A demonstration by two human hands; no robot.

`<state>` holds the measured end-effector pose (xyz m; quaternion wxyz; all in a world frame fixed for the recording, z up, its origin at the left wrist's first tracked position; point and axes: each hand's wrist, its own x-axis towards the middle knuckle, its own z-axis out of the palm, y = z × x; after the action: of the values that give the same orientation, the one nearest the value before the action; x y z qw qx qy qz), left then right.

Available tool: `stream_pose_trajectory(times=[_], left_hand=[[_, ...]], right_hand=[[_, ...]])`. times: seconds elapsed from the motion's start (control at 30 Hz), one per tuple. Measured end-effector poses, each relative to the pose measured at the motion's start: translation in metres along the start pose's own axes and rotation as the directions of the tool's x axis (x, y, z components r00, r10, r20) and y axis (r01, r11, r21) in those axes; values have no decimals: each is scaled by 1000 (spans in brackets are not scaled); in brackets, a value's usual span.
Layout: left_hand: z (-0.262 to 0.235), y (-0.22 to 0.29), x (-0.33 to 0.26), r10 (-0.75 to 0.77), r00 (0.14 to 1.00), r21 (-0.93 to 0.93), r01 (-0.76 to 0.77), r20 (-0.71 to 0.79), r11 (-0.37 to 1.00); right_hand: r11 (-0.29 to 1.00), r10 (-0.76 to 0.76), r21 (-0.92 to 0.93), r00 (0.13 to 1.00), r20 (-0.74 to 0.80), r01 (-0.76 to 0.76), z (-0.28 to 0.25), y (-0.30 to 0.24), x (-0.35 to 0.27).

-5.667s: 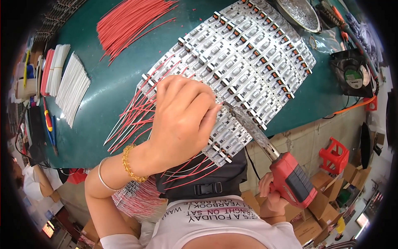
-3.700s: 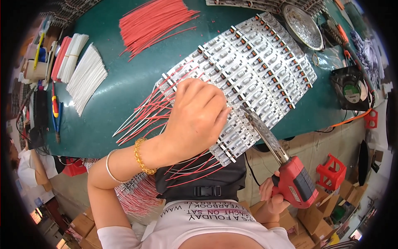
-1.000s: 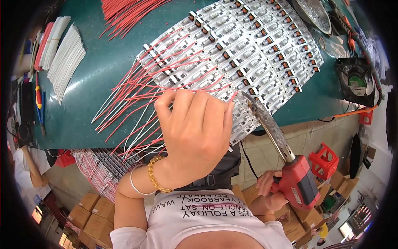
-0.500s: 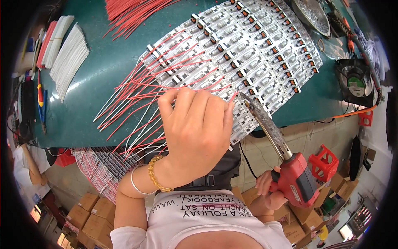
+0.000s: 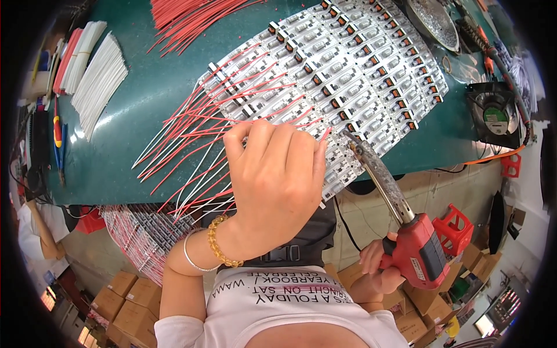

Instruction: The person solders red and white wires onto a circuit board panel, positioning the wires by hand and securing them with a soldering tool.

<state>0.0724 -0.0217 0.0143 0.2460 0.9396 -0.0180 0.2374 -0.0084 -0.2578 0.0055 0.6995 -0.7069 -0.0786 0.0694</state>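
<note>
My left hand (image 5: 275, 180) is closed, its back up, over the near edge of a panel of white circuit boards (image 5: 354, 87). A short red wire end (image 5: 325, 134) sticks out by its fingertips against a board; the rest of that wire is hidden by the hand. In my right hand (image 5: 377, 267) is a red and black soldering gun (image 5: 415, 249). Its dark metal tip lies just right of the wire end, over the boards. Several red wires (image 5: 243, 87) run from the panel's left rows, with white wires (image 5: 200, 177) among them.
Bundles of red wires (image 5: 185, 17) and white wires (image 5: 98, 87) lie on the green table (image 5: 139, 110). A metal dish (image 5: 432, 23) and a small black fan (image 5: 493, 116) are on the right. More wired boards (image 5: 136, 238) hang below the table edge. Cardboard boxes (image 5: 136, 307) stand beneath.
The soldering gun's tip has shifted slightly right and down, away from the red wire end. My left hand has stayed nearly still.
</note>
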Motion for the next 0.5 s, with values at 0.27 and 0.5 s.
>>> stream_pose_trajectory(times=[0.27,0.5], left_hand=[[0,-1,-1,15,1000,0,-15,-15,1000],[-3,-8,-2,18,992,-125,-34,-127,992]], right_hand=[[994,16,104,1000,-27,-13,8,-4,6],[990,-2,142,996,-89,15,6,-1,-3]])
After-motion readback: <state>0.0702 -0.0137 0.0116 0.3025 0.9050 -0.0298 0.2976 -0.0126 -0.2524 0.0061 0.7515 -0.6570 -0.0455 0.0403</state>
